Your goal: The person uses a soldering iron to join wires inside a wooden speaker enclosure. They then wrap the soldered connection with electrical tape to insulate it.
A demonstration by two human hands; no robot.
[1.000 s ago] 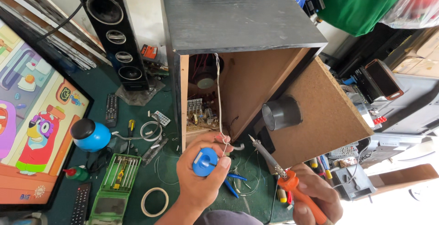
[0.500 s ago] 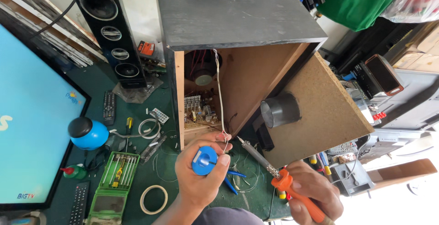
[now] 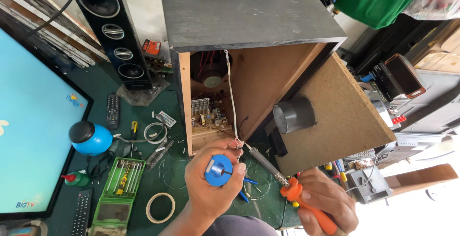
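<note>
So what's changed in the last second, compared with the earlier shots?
The soldering iron in the right hand has moved up and left, and its tip now meets the wire by the left hand's fingers. The screen went from a cartoon to plain blue. The left hand still grips the blue spool; the open cabinet is unchanged.
</note>
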